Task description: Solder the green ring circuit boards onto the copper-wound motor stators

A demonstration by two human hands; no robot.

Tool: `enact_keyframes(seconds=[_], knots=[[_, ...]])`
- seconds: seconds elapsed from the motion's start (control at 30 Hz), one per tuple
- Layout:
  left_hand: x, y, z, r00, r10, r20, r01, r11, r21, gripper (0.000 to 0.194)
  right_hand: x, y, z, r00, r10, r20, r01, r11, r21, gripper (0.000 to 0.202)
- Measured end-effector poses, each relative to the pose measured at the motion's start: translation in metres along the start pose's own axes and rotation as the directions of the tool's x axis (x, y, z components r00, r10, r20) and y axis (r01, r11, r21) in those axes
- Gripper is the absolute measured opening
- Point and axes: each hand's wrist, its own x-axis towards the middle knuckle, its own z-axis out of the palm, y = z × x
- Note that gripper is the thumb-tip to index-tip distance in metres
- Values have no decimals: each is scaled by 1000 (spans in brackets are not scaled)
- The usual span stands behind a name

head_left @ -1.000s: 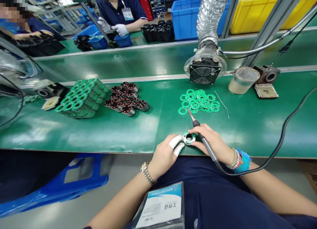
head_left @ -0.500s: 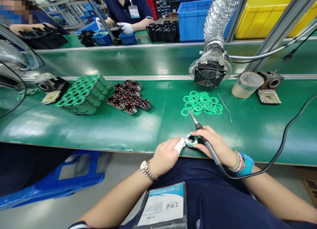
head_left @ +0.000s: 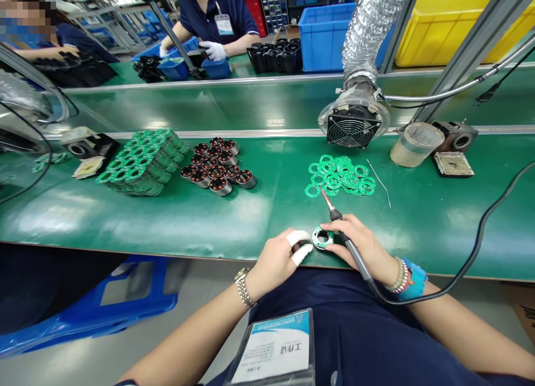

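In my right hand a soldering iron rests across the palm, its tip pointing away toward the loose boards. The thumb and fingertips of that same hand grip a motor stator with a green ring circuit board on its upper face. White finger covers sit on the thumb and forefinger of my left hand. These two fingers are parted at the stator's left edge; whether they touch it I cannot tell. Beyond my hands lies a loose pile of green ring boards.
Several copper-wound stators stand left of centre, beside stacked green board panels. A fume-extractor fan hangs over the back. To the right are a bent wire, a round tub and a soldering-iron stand. Co-workers sit opposite.
My left thumb and forefinger, earlier pressed together at the stator's edge, have parted, and the left hand has shifted slightly left. My right hand keeps its hold on the iron and stator.
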Motion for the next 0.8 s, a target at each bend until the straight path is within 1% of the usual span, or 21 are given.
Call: enact_keyframes(seconds=[0.03,0.07,0.1,0.13,0.17,0.2,0.23,0.27,0.3,0.33,0.37,0.4,0.43,0.47,0.5,0.53,0.7,0.8], knots=[[-3,-3,-1,995,96,-38,-91,989,117,16,0,0,0,1000,2,1,-2,1000,3,32],[-5,-5,-1,984,172,-44,-159,966,206,17,-1,0,0,1000,3,0,-3,1000,5,32],[-5,-6,-1,975,219,-34,-202,943,264,18,-1,0,0,1000,5,0,-5,1000,6,31],[-5,-6,-1,971,238,-21,-221,930,295,18,-1,0,1,1000,5,-2,-5,1000,8,31],[-4,-4,-1,974,228,-11,-214,930,298,18,-1,1,1,1000,6,-4,-6,1000,8,31],[-2,-2,-1,982,189,-9,-180,945,272,16,-1,1,1,1000,4,-5,-4,1000,10,31],[1,2,0,993,120,-6,-116,972,204,15,-2,1,1,1000,2,-6,-2,1000,13,32],[4,6,0,1000,20,7,-20,996,89,14,-2,1,1,1000,1,-7,-1,1000,15,32],[7,10,0,994,-101,46,104,992,-68,16,-2,1,1,1000,0,-8,0,1000,15,32],[10,13,0,970,-217,114,239,939,-246,17,-2,1,1,1000,1,-10,-1,1000,13,31],[13,16,0,931,-304,202,362,836,-412,18,-2,1,1,1000,2,-11,-2,1000,9,31],[15,18,0,890,-352,288,455,708,-540,18,-2,1,1,1000,3,-12,-2,1000,5,31],[16,18,0,858,-372,354,513,591,-623,19,-2,1,1,1000,2,-13,-2,1000,4,32],[17,18,0,841,-379,387,539,512,-669,20,-2,1,1,1000,0,-17,0,1000,6,32],[17,17,0,834,-385,395,547,475,-690,21,-2,1,1,1000,-3,-21,3,1000,8,31],[17,16,0,831,-395,392,549,467,-693,23,-2,1,2,1000,-6,-24,6,1000,11,31],[20,13,5,822,-415,390,563,496,-661,27,-3,1,2,1000,-2,-24,2,1000,19,31],[22,14,9,832,-410,373,549,518,-655,27,-4,1,3,1000,-3,-23,4,999,33,31]])
